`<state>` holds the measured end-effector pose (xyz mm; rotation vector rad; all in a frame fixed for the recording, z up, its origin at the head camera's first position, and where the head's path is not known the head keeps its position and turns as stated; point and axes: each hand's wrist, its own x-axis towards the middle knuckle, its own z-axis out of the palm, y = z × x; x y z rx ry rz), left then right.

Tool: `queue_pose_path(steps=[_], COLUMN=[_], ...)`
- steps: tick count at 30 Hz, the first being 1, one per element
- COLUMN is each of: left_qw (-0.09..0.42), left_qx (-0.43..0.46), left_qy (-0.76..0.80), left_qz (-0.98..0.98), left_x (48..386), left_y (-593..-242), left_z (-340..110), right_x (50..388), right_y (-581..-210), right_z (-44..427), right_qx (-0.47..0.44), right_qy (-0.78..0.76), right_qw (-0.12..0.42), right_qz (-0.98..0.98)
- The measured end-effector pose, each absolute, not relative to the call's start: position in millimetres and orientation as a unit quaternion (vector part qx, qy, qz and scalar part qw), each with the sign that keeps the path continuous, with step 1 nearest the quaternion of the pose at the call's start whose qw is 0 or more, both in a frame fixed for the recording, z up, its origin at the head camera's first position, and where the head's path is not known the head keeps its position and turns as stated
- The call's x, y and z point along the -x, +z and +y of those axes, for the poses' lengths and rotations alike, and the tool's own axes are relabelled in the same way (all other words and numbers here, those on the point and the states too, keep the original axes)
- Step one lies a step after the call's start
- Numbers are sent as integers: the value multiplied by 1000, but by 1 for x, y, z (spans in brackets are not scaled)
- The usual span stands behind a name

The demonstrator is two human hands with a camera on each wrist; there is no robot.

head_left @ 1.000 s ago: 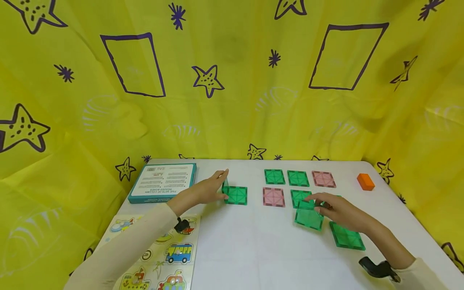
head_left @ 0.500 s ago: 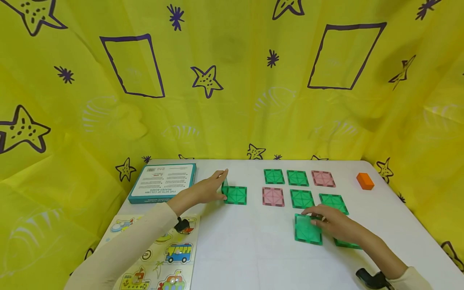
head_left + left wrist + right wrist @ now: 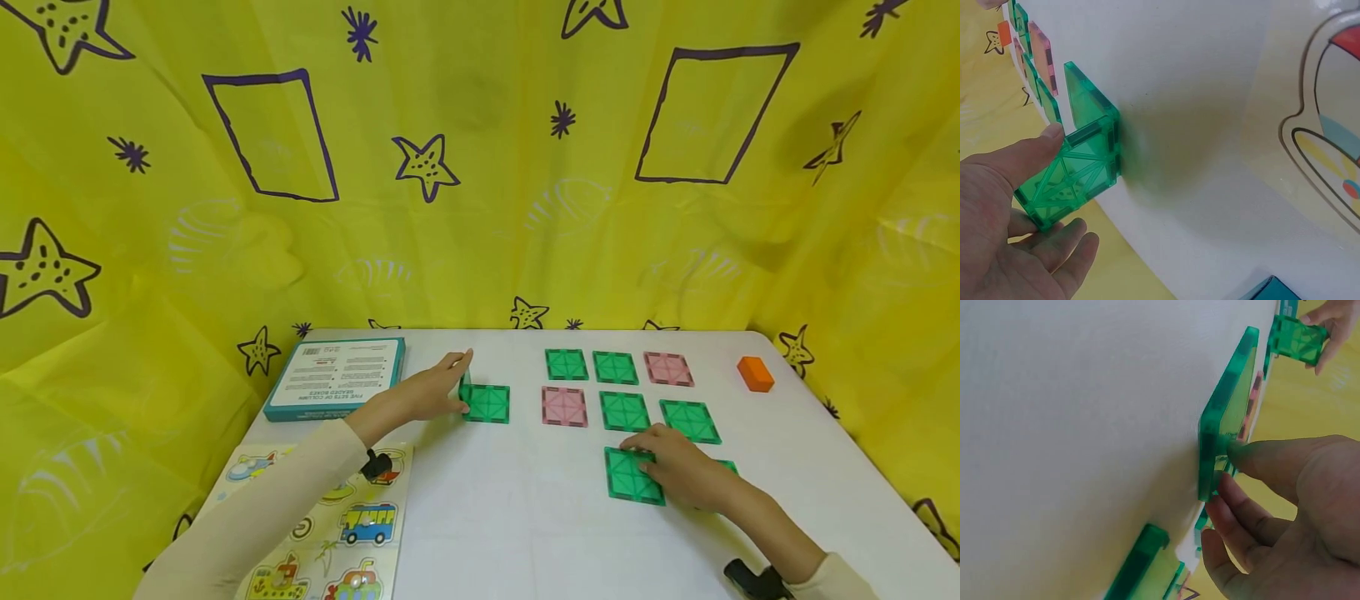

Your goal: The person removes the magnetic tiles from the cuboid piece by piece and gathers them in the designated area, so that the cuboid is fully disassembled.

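In the head view my left hand (image 3: 431, 390) holds a green square magnetic tile (image 3: 1072, 178) upright between thumb and fingers. That tile stands along the left edge of a flat green tile (image 3: 491, 404). My right hand (image 3: 686, 468) pinches the right far corner of another green magnetic tile (image 3: 628, 482), thumb on its face and fingers at its edge. This tile lies flat or almost flat on the table. Partly behind the right hand is one more green tile (image 3: 729, 466). The right wrist view shows the pinched tile (image 3: 1227, 409) from its side.
Beyond the right hand lie green tiles (image 3: 624, 412) and pink tiles (image 3: 565, 407) in loose rows. An orange block (image 3: 755, 375) sits at the far right. On the left are a teal-edged box (image 3: 337, 375) and a picture puzzle board (image 3: 390, 483). A yellow curtain (image 3: 480, 250) surrounds the white table (image 3: 510, 533).
My right hand has brought its green tile nearer and lowered it from a tilted pose to the table, uncovering green tiles behind. The left hand has stayed in place with its upright tile.
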<state>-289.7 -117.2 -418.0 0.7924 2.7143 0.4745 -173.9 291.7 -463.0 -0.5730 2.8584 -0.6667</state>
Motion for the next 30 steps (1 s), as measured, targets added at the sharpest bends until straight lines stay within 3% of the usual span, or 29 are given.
queue_pose_path(steps=[12,22,30], left_qw=[140,140,134], left_qx=[-276,-276,-275], left_qy=[159,158,165], left_qz=[938,938,938], left_x=[290,293,292], left_y=[-419,-422,-420], left_z=[-115,-117,-116], right_x=[184,247,285], right_y=[-446,-445,-450], right_z=[266,200,140], right_qx=[211,263,246], right_qy=[-169,-157,-162], right_qw=[59,54,113], right_qz=[961,950,949])
